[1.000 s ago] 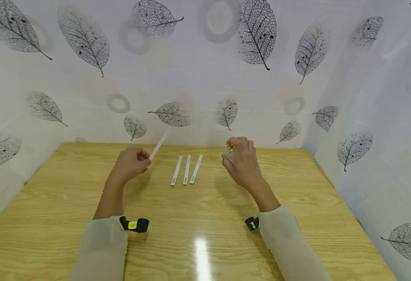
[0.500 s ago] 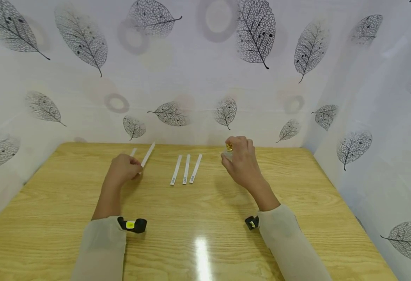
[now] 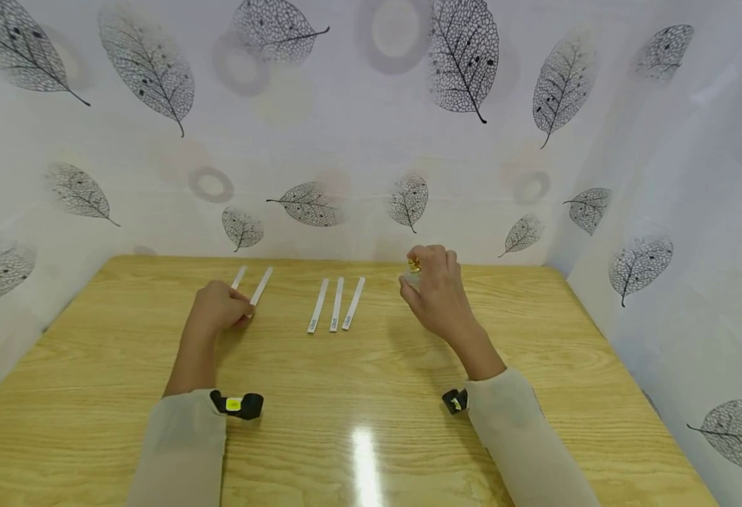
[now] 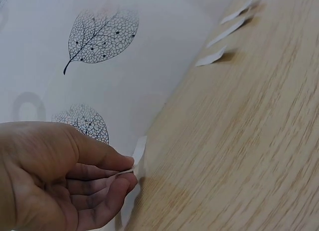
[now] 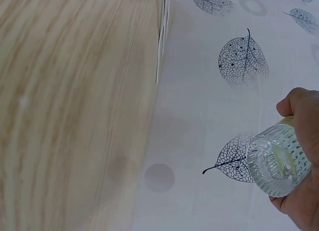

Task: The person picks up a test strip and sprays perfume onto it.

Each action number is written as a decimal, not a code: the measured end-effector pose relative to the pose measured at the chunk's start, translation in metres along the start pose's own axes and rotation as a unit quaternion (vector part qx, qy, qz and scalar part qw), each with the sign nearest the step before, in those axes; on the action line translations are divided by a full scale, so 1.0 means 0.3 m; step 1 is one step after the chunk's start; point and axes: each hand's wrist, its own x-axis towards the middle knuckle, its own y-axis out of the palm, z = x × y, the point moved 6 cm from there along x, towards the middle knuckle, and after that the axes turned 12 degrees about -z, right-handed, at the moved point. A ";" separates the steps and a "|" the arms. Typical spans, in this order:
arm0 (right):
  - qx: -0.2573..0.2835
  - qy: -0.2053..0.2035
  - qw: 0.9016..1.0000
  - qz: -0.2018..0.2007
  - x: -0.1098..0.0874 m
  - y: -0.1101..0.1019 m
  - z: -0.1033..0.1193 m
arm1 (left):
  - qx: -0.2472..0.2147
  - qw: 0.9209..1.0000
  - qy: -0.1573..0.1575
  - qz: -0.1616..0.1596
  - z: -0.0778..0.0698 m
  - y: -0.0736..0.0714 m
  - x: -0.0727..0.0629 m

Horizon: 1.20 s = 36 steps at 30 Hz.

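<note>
My left hand [image 3: 217, 307] pinches the near end of a white paper test strip [image 3: 261, 285] between thumb and forefinger, low over the table at the left. Beside it a second white strip [image 3: 239, 277] is partly hidden behind the hand. In the left wrist view the pinched strip [image 4: 140, 150] points away from the fingertips. My right hand [image 3: 439, 296] grips a clear glass perfume bottle [image 5: 276, 163] with a gold-coloured top [image 3: 414, 265], held up above the table. The bottle's thick base and some pale yellow liquid show in the right wrist view.
Three more white strips, a left one [image 3: 317, 306], a middle one [image 3: 336, 304] and a right one [image 3: 354, 304], lie side by side between the hands, with small print at their near ends. A leaf-patterned curtain [image 3: 346, 148] rises behind the wooden table [image 3: 307, 408].
My left hand has come down and left, bringing its strip from a raised slant to the tabletop. The second strip beside it has come into sight. My right hand holds the bottle almost still.
</note>
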 end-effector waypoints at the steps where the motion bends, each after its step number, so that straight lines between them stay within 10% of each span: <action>1: 0.001 0.000 1.000 0.000 0.000 0.000 0.001 | 0.000 1.000 -0.001 -0.001 0.000 0.000 0.000; 20: 0.006 -0.002 1.000 0.002 0.007 -0.007 0.007 | 0.057 0.997 0.030 -0.028 -0.041 -0.045 -0.027; 36: 0.006 -0.010 1.000 0.008 0.002 -0.004 0.010 | -0.007 0.995 0.074 0.063 -0.118 0.075 -0.019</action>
